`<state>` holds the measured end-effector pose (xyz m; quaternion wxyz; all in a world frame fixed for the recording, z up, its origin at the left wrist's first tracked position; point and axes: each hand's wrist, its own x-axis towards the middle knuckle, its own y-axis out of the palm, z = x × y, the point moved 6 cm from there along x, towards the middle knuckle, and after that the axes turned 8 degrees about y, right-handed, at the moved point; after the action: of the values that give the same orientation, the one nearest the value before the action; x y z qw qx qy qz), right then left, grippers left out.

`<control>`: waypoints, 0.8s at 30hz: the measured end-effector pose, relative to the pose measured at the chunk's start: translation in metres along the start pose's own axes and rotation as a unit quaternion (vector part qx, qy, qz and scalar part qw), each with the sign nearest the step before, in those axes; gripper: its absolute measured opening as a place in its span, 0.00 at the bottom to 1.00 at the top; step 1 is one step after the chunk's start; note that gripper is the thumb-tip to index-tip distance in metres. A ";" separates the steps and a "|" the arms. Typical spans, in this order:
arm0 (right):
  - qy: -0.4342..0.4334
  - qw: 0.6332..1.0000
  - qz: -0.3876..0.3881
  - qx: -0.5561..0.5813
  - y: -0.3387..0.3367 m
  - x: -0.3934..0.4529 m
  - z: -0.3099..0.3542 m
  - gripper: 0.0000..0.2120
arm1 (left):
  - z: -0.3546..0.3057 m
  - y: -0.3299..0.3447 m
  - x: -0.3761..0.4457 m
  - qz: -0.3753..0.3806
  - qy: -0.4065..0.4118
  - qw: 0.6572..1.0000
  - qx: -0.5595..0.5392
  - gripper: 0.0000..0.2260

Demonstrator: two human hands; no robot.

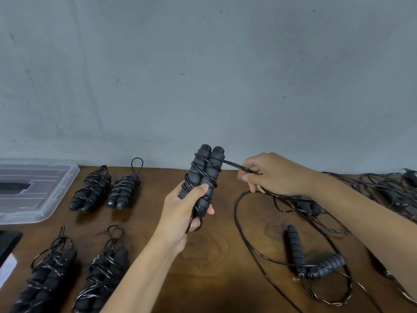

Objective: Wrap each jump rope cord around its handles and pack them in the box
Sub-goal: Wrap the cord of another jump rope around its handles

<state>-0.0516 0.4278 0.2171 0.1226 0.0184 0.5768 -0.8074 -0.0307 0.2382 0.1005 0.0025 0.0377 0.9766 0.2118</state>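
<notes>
Left hand (180,211) fingers clamp paired handles (204,175) upright, steadying them; right hand (270,175) fingers pinch cord (234,165) taut for winding.

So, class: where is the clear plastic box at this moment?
In the head view, the clear plastic box sits at the table's far left edge, against the wall, just left of two wrapped ropes.
</notes>
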 end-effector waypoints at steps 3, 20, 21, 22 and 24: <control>0.015 1.000 0.015 -0.006 -0.004 -0.005 -0.001 0.06 | 0.001 -0.008 0.005 -0.043 -0.009 0.999 -0.004 0.08; 0.051 0.954 -0.014 -0.295 -0.033 -0.028 0.039 0.13 | 0.026 -0.019 0.022 -0.092 -0.003 0.988 0.124 0.07; 0.039 0.950 -0.017 -0.310 -0.035 -0.029 0.046 0.12 | 0.027 -0.018 0.023 -0.077 -0.007 0.987 0.142 0.07; 0.026 0.946 -0.016 -0.321 -0.036 -0.031 0.053 0.12 | 0.027 -0.015 0.023 -0.052 -0.014 0.986 0.160 0.07; -0.001 0.936 0.002 -0.352 -0.034 -0.033 0.067 0.11 | 0.027 -0.006 0.023 0.029 -0.039 0.980 0.193 0.08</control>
<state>-0.0193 0.3815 0.2762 0.1235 -0.0257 0.8237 -0.5528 -0.0534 0.2455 0.0734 0.0272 0.0738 0.9967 0.0181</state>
